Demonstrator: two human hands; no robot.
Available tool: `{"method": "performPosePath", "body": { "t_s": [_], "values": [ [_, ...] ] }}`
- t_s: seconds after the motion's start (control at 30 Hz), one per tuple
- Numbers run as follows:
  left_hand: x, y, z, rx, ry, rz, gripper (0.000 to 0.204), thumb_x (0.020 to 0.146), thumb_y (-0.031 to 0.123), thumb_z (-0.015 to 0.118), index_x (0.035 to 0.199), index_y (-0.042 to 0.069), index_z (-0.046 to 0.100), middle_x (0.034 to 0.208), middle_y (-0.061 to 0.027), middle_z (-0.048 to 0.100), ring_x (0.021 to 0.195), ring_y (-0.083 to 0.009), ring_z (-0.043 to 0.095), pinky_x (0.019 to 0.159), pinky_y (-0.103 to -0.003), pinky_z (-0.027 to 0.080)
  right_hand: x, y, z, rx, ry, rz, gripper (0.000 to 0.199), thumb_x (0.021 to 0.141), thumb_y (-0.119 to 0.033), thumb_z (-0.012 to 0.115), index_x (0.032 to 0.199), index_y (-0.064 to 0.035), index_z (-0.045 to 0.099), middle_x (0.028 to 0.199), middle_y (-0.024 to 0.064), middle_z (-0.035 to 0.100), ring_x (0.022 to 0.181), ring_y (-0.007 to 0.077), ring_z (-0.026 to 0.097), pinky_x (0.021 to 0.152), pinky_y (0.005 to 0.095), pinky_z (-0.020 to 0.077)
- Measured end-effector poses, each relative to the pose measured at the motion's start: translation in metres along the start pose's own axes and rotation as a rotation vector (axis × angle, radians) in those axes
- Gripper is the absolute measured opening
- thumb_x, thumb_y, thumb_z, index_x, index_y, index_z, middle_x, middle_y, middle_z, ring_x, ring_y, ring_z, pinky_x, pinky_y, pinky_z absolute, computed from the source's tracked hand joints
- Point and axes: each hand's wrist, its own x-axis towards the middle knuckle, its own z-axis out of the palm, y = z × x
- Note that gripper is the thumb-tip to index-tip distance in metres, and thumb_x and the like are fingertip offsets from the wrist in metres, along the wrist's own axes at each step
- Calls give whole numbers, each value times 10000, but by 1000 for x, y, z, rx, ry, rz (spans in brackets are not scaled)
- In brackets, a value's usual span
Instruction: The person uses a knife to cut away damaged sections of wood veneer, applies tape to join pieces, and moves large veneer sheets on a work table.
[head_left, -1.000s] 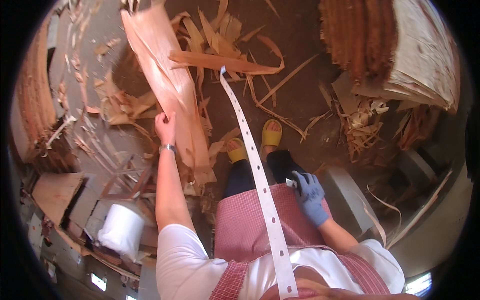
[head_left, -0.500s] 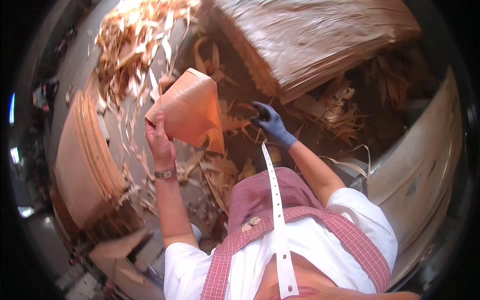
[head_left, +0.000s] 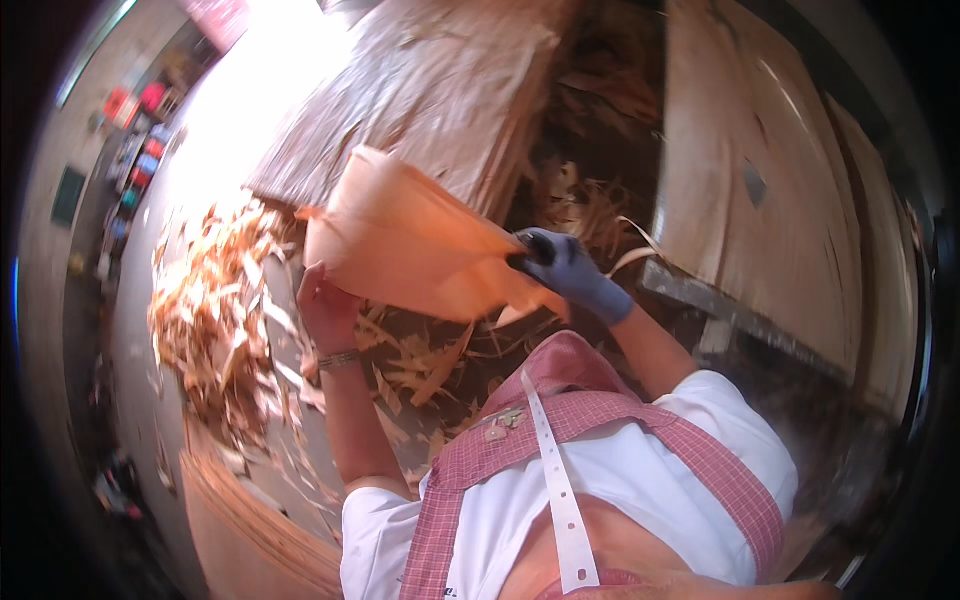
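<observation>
A curved sheet of orange-tan wood veneer (head_left: 410, 245) hangs in front of me, bent over at its far left end. My left hand (head_left: 332, 308), bare with a metal watch band at the wrist, is closed on the sheet's near left edge. At the sheet's right end, my right hand (head_left: 572, 272) wears a blue glove with black fingers. Those fingers are closed on the veneer's edge, and the fingertips are partly hidden.
A broad stack of veneer sheets (head_left: 440, 90) lies beyond the held piece. More large sheets (head_left: 770, 190) rest on the right, above a pale beam (head_left: 735, 318). Torn veneer strips (head_left: 225, 320) heap on the left floor. Stacked curved sheets (head_left: 250, 515) stand at lower left.
My view has turned to the right. My right hand, earlier apart from the veneer with its fingers spread, now grips its right end. The sheet is stretched wider between my hands.
</observation>
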Motion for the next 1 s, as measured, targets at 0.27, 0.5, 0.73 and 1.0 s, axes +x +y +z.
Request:
{"method": "performPosePath", "body": {
  "t_s": [0.27,0.5,0.73,1.0],
  "values": [
    [171,-204,75,134,-18,-459,711,872,468,667,1409,82,405,1332,-96,517,1209,-284,505,1046,-476,415,-138,-37,-192,-672,-56,496,356,871,-372,657,1099,-99,638,911,155,682,841,353,653,731,421,511],
    [274,-369,251,299,-461,-616,308,910,261,668,1130,49,637,1099,-51,665,1035,-188,607,953,-355,493,-206,1,-281,-597,404,858,289,853,-311,681,974,-61,600,840,177,658,799,380,642,692,440,508],
    [300,-507,464,389,-732,-699,328,903,160,667,1202,46,594,1158,-64,643,1089,-200,599,969,-370,497,-245,55,-349,-710,711,936,188,886,-233,635,960,-68,584,815,184,646,780,398,629,669,469,493],
    [314,-695,627,366,-1037,-865,286,891,97,662,1169,58,607,1122,-60,655,1074,-192,607,969,-362,493,-275,175,-375,-866,810,1048,187,910,-247,613,951,-74,556,781,181,648,718,398,633,617,491,487]
  ]
}}
